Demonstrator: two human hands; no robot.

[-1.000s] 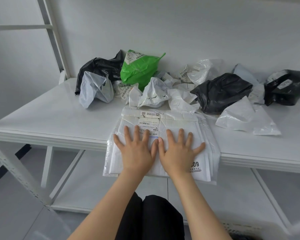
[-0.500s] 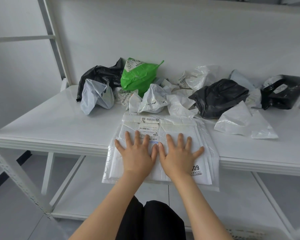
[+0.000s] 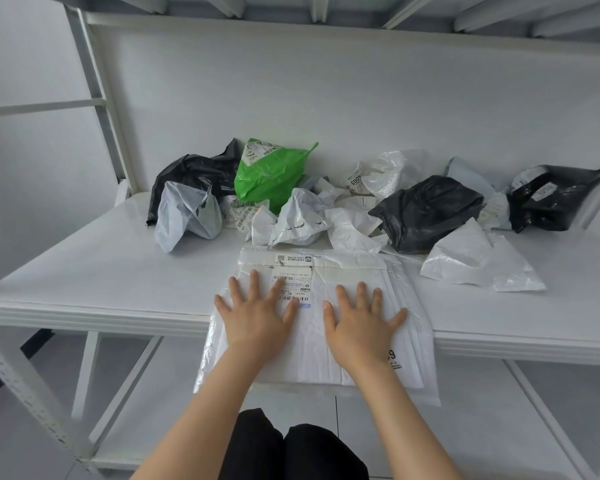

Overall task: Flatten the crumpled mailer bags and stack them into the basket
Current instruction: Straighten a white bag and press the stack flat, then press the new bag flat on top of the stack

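Observation:
A white mailer bag (image 3: 347, 268) with printed labels lies flat at the front edge of the white shelf (image 3: 84, 271), its near part hanging over the edge. My left hand (image 3: 257, 317) presses on its left half with fingers spread and straight. My right hand (image 3: 361, 323) presses on its right half the same way. A gap of bare bag shows between the two hands. Behind lies a heap of crumpled bags: a green one (image 3: 271, 174), black ones (image 3: 426, 213) (image 3: 194, 174) (image 3: 555, 199), and several white ones (image 3: 187, 216) (image 3: 478, 261). No basket is in view.
The shelf's back wall (image 3: 326, 98) rises behind the heap. An upright post (image 3: 101, 98) stands at the left. A lower shelf (image 3: 465, 410) shows under the front edge. My dark-clothed knees (image 3: 291, 448) are at the bottom.
My hands have slid apart on the flat bag, the left one to the left and the right one to the right. The camera has tilted up, showing more of the wall.

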